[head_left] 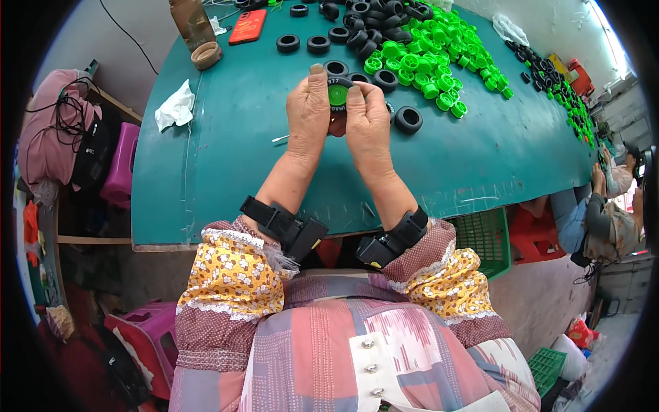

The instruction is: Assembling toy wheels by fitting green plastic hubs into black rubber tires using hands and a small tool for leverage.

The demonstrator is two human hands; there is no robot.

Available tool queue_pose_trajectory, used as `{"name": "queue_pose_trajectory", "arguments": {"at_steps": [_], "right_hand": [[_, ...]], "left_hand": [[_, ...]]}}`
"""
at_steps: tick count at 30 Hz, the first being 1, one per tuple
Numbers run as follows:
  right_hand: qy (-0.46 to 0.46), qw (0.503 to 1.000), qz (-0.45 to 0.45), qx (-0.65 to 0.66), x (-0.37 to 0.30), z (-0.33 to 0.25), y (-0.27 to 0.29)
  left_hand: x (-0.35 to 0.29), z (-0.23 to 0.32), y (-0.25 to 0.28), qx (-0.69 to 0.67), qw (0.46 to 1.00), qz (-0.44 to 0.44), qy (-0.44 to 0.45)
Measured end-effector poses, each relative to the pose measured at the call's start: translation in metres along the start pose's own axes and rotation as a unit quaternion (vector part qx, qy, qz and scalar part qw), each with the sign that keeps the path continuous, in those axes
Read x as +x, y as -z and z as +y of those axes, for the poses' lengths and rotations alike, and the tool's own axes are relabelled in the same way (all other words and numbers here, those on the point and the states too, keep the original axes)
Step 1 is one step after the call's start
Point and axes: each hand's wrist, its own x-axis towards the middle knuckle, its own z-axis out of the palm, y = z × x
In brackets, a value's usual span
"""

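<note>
Between both hands, above the green tabletop (233,158), is a small toy wheel (338,95): a black tyre around a bright green hub. My left hand (307,110) grips its left side, thumb pointing up. On the other side my right hand (367,117) presses its thumb against the tyre; the fingers behind are mostly hidden. Loose black tyres lie just beyond the hands, one tyre (408,119) right of my right hand and another tyre (386,80) farther back. A heap of green hubs (432,62) spreads to the far right.
A pile of black tyres (374,24) stands at the back. Far left are a brown bottle (192,24), its lid (206,55), a red phone (248,27) and a crumpled tissue (176,108). Other people (611,199) sit along the right edge. A green crate (484,240) is below the table.
</note>
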Motion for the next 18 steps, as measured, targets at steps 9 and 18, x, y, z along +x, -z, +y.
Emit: {"name": "queue_pose_trajectory", "arguments": {"at_steps": [9,18], "right_hand": [[0.027,0.978,-0.078,-0.192,0.012,-0.002,0.020],[-0.193,0.969,-0.083,0.127,0.006,-0.009,0.022]], "left_hand": [[0.007,0.001,0.013,0.183,0.972,-0.065,-0.131],[0.013,-0.001,0.010,0.243,0.945,-0.109,-0.190]]}}
